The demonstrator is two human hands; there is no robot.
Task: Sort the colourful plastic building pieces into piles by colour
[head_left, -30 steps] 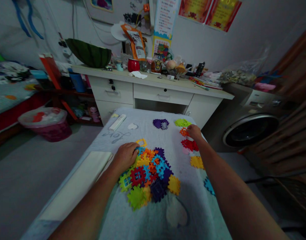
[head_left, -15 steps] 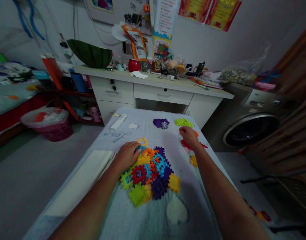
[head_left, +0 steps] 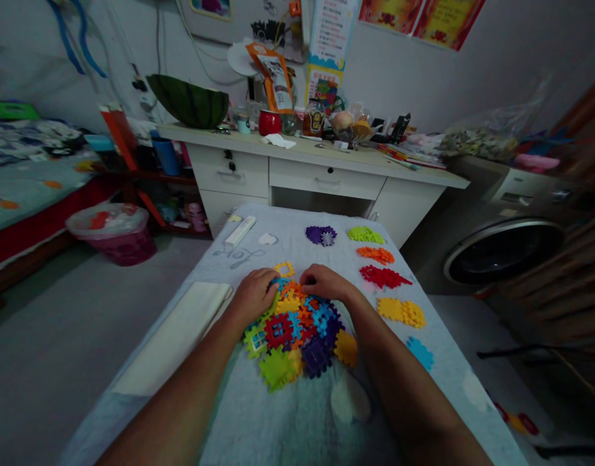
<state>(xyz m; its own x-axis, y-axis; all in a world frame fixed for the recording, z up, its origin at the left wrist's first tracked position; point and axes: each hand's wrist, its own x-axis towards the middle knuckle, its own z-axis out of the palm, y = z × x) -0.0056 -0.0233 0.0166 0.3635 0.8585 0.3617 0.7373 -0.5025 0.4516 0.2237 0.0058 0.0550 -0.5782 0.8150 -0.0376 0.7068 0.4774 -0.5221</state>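
Note:
A mixed pile of colourful notched plastic building tiles (head_left: 297,323) lies in the middle of the cloth-covered table. My left hand (head_left: 255,294) rests on the pile's left far side, thumb and fingers apart around blue tiles (head_left: 280,283). At the far edge of the pile is my right hand (head_left: 324,283), its fingers curled together just above orange tiles; whatever they pinch is hidden. Sorted by colour along the right side are green tiles (head_left: 365,233), orange tiles (head_left: 375,255), red tiles (head_left: 383,276), yellow tiles (head_left: 401,312) and a blue tile (head_left: 420,353). Purple tiles (head_left: 321,235) sit at the far middle.
A white folded cloth (head_left: 180,333) lies along the table's left edge, and a long white object (head_left: 241,230) at the far left. Beyond stands a white desk (head_left: 326,178) bearing a watermelon piece (head_left: 190,103) and jars. A washing machine (head_left: 501,226) stands right, a pink basket (head_left: 117,239) left.
My right hand has come back from beside the green tiles to the mixed pile, uncovering the sorted groups on the right. The left hand stays at the pile. The view has shifted slightly.

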